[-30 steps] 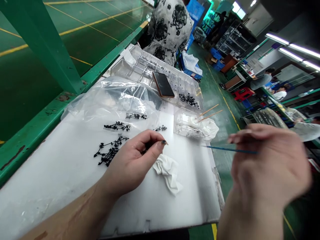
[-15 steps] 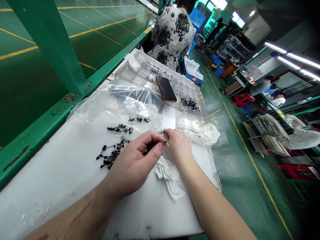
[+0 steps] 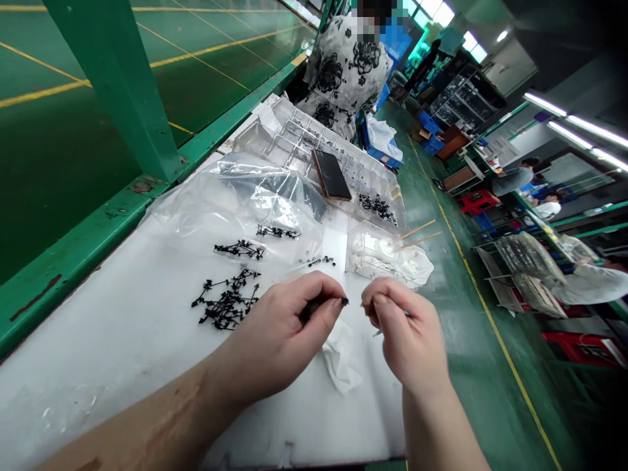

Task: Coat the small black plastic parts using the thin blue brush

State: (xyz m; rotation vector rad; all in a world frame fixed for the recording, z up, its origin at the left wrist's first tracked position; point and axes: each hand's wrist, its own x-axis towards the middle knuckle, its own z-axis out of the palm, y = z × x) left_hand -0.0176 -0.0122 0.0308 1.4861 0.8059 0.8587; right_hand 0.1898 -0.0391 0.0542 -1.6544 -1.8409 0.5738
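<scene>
My left hand (image 3: 289,327) is closed above the white tabletop, thumb and forefinger pinching a small black plastic part (image 3: 345,301) whose tip sticks out. More black shows in the curl of its fingers. My right hand (image 3: 407,327) is a short way to the right, its thumb and fingers pressed together; what they hold, if anything, is too hidden to name. Left of my hands lies a loose pile of black branched plastic parts (image 3: 228,301), with smaller groups (image 3: 240,249) behind it. Several tiny dark round pieces (image 3: 321,261) lie just beyond my hands.
A crumpled white cloth (image 3: 341,360) lies below my hands. Behind are a clear plastic bag (image 3: 235,196), a compartment tray (image 3: 294,147) with a phone (image 3: 332,175) on it, and a clear box (image 3: 367,252) with white material and wooden sticks. A green post (image 3: 118,85) rises left; a person sits ahead.
My right hand has moved right and toward me, away from the spot by the tiny round pieces, which now show. My left hand still pinches its part and has shifted slightly right.
</scene>
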